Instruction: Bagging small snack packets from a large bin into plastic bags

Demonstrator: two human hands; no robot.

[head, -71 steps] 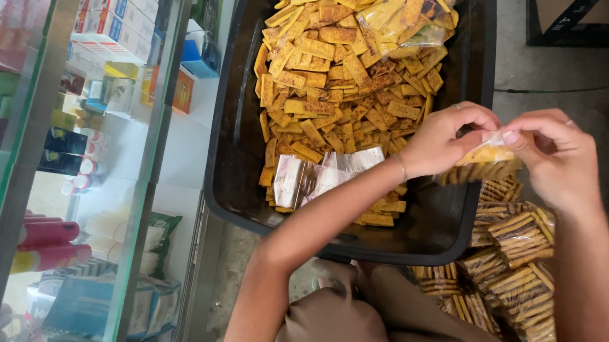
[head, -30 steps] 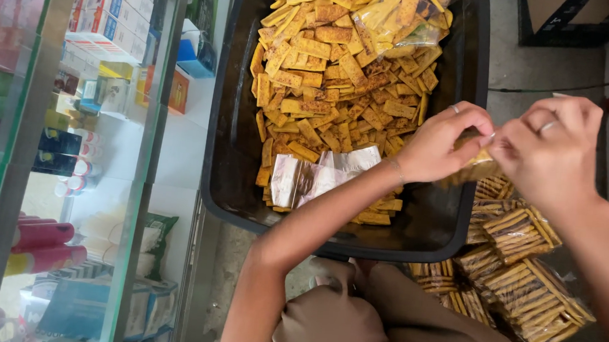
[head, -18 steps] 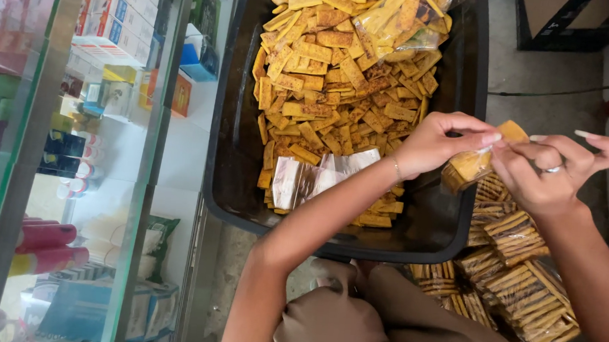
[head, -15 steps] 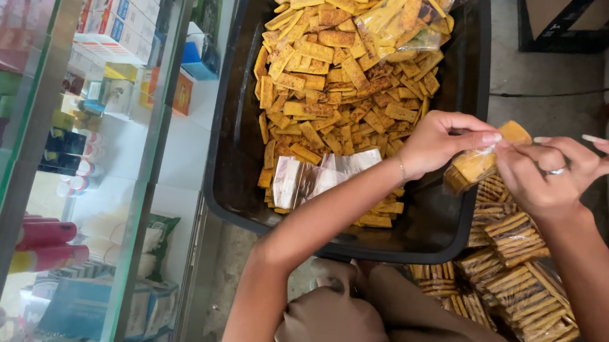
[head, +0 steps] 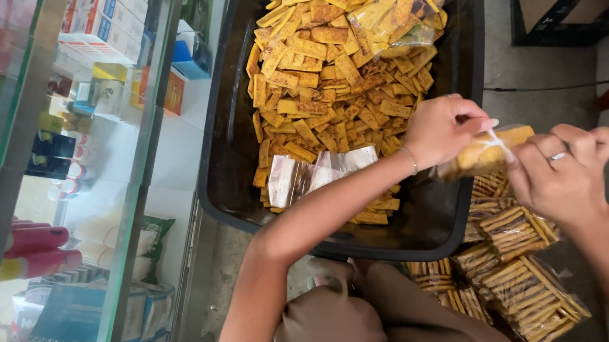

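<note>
Both my hands hold one small clear bag of yellow snack strips [head: 483, 153] over the right rim of a black plastic tub [head: 429, 230]. My left hand [head: 442, 128] pinches the bag's neck. My right hand [head: 561, 178], with a ring on one finger, grips the bag from the right, fingers at its twisted top. The tub is heaped with loose yellow-brown snack strips [head: 333, 73]. A larger clear bag of strips [head: 401, 13] lies at the tub's far end. A stack of silvery empty bags [head: 304, 174] rests on the strips near my forearm.
Several filled packets of strips [head: 519, 272] are piled on the floor right of the tub, below my hands. A glass display cabinet [head: 71, 140] with boxes and tubes stands along the left. My knees [head: 393, 327] are at the bottom. A dark crate [head: 565, 18] sits top right.
My hands stayed together on the small bag, working its top. The right hand shifted right and its fingers came off the neck, so the bag now shows between the hands.
</note>
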